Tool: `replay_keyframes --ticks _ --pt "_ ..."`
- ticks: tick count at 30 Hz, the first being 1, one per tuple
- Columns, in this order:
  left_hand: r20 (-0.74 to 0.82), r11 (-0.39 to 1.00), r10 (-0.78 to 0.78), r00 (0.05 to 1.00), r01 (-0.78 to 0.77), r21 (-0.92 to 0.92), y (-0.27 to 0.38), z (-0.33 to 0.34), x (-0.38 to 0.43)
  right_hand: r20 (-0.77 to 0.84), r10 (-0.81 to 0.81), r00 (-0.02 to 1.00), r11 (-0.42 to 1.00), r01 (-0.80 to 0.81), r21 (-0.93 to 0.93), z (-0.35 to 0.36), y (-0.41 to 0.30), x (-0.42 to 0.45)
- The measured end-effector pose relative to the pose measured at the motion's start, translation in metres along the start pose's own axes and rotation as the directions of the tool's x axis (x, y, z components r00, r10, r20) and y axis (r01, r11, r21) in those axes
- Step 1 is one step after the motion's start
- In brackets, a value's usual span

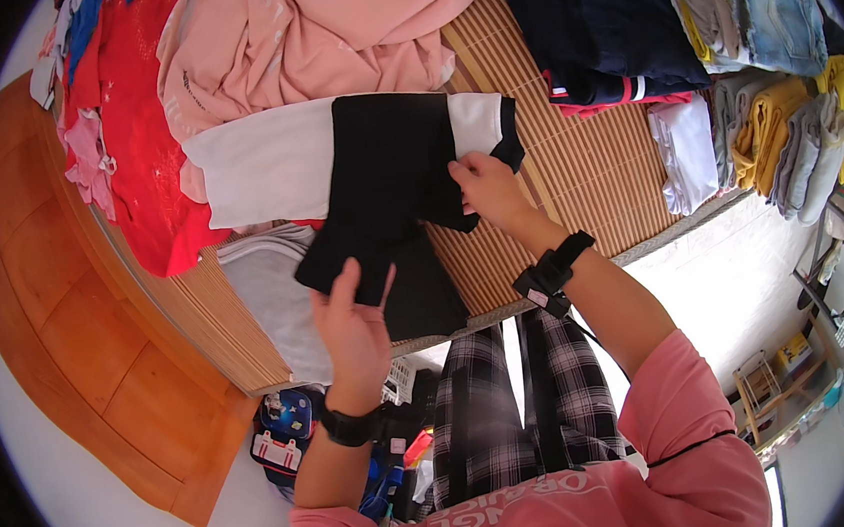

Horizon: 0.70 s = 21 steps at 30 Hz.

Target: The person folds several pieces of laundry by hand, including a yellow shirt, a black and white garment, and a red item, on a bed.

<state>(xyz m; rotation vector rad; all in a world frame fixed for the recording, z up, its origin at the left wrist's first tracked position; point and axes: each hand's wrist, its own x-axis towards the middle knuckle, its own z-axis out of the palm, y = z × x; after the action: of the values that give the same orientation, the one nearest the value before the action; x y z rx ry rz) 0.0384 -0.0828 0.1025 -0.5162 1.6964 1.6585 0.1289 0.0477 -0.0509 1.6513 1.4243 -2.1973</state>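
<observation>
A black and white garment [391,153] lies on a slatted bamboo mat, with one black part hanging towards me. My left hand [352,322] is at the lower end of that black part, thumb on top and fingers underneath, pinching its edge. At the garment's right side, my right hand [487,186] grips the black cloth near the white cuffed part. Dark grey cloth [420,286] lies under the black part, near the mat's front edge. Light grey folded cloth [273,284] is to the left of my left hand.
A pink printed cloth [298,56] and red clothing [145,152] lie beyond and to the left. Dark blue clothes [597,22], white folded cloth [686,154], yellow folded clothes [771,127] and jeans [780,6] are at the right. An orange wooden headboard [86,293] stands left of the bamboo mat [580,174].
</observation>
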Motion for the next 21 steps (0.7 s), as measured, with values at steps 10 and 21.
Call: replay_keyframes --ticks 10,21 --pt "0.031 0.987 0.162 0.986 -0.162 -0.004 -0.033 0.005 -0.009 0.046 0.165 0.985 0.922 -0.171 0.347 0.010 -0.044 0.000" --pt "-0.064 0.987 -0.065 0.996 0.073 0.141 -0.070 -0.017 0.011 -0.214 -0.113 0.970 0.918 0.185 0.352 0.026 -0.027 0.024"
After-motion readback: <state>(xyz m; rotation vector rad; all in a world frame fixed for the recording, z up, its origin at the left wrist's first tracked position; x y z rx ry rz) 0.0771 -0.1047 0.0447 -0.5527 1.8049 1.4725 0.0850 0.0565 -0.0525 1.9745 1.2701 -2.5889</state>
